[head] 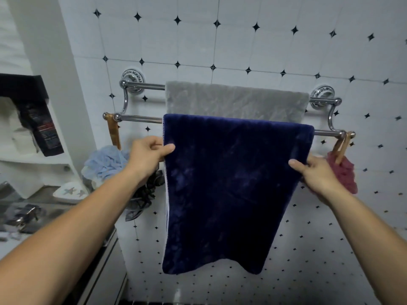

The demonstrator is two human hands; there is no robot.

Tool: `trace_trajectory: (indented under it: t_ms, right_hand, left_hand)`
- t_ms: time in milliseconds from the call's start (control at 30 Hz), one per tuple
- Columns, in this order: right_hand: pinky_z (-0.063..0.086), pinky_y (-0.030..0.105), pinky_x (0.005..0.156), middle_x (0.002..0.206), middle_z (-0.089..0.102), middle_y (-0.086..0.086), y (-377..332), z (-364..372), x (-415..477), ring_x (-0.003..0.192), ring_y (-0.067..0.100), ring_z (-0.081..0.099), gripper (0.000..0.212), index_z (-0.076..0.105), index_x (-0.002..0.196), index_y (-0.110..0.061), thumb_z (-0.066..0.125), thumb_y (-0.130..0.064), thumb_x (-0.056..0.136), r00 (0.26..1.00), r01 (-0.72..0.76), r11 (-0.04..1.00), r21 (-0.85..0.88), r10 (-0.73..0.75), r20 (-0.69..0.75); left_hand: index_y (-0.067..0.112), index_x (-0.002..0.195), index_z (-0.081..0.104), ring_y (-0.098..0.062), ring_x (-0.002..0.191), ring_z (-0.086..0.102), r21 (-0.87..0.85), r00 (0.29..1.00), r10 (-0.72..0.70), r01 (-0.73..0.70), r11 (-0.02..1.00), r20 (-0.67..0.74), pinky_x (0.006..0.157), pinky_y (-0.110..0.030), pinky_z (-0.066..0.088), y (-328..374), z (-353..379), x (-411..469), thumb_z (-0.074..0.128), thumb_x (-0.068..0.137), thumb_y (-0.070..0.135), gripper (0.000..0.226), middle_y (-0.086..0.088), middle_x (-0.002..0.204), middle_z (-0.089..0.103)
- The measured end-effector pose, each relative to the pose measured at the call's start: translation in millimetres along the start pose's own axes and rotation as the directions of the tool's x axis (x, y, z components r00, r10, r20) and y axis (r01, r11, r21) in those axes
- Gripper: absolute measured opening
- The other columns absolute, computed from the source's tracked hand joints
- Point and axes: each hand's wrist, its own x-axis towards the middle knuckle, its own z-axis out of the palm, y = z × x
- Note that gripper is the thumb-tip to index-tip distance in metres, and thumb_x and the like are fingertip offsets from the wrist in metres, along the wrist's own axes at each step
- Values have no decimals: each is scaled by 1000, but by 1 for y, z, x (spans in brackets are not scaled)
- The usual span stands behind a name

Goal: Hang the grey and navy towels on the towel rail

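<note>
No legible text, brand, number or sign anywhere. Red and white print lines on dark package (45,130), left of towel rail (141,118), too blurred to read. Star shapes on white dish (70,191) below package: decoration only.

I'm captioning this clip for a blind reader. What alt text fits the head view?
Two hands pinch the side edges of a navy towel draped over the front bar of a chrome double towel rail, left hand and right hand. A grey towel hangs on the back bar against white tiles.
</note>
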Motion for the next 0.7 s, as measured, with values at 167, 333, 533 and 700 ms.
trace_trajectory:
  t_ms: [167,333,533,700]
  right_hand:
    - [52,26,57,86,75,5,7,-1,7,64,12,70,10,71,92,-14,67,-22,90,999,-21,999,-32,20,-49]
    - [45,27,47,63,66,4,-7,-4,4,46,13,56,22,62,68,-18,70,-24,87,989,4,999,-33,-9,-149]
    - [41,38,53,59,54,9,-25,-8,2,51,22,47,36,49,61,-15,70,-26,87,983,-23,1000,8,24,-185]
    - [48,36,55,70,63,6,-27,-7,-3,58,24,56,27,54,67,-19,69,-30,87,983,-33,999,-23,29,-180]
  left_hand:
    - [7,77,63,-22,63,55,61,994,-11,18,998,-105,59,-29,50,-4,1,7,70,87,13,14,-11,69,62]
    - [11,73,61,-26,74,57,42,992,17,-12,999,-121,74,-44,51,7,5,11,70,88,16,19,-13,75,62]
    - [10,71,59,-26,71,57,45,995,30,-25,999,-96,73,-43,51,20,8,9,68,89,14,21,-10,68,59]
    - [12,67,52,-18,59,53,127,999,21,-16,992,-41,45,-12,43,15,6,5,67,90,13,27,-9,69,58]
